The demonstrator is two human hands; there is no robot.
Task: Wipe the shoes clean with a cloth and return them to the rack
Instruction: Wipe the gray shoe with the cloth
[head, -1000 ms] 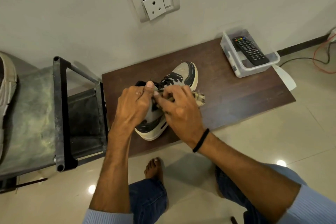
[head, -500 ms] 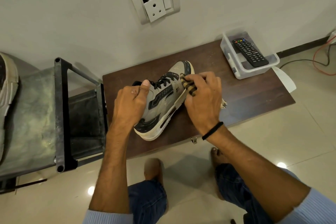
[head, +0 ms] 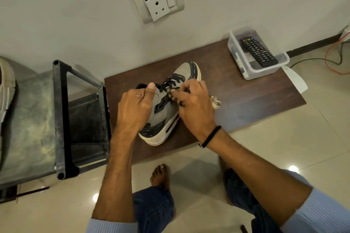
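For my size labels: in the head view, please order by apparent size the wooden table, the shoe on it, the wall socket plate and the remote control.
1. wooden table
2. shoe, partly hidden
3. wall socket plate
4. remote control

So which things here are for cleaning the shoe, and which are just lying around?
For the job: sneaker, striped cloth, left hand, right hand, shoe rack.
Just lying about: remote control, clear plastic box, wall socket.
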